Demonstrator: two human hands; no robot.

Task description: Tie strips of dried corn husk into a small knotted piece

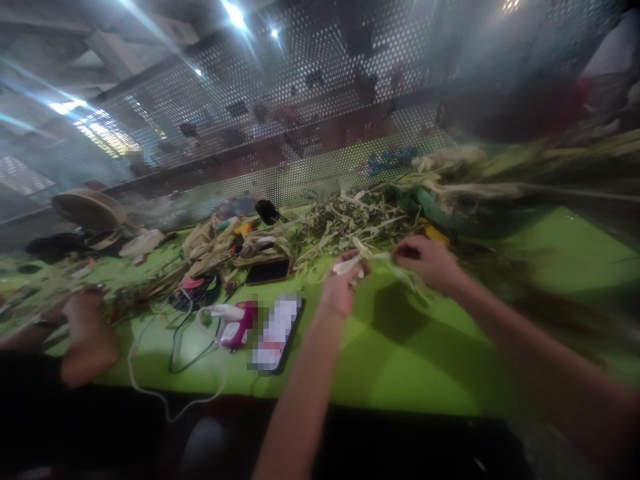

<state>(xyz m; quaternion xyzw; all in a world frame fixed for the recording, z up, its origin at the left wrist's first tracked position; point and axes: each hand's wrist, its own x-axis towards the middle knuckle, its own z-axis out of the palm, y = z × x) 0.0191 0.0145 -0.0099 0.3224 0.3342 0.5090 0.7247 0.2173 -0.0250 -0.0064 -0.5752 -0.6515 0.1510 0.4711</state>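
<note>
Just above the green table, my left hand is closed around a pale strip of dry husk. To its right, my right hand has its fingers pinched at the other end of pale, leafy husk strands that span the space between both hands. Greenish ends hang below the right fingers. Behind the hands lies a heap of dried, shredded leaves.
A phone with a lit screen, a purple device with cables and a dark phone lie left of my arms. Another person's hands are at the far left. A perforated metal panel stands behind.
</note>
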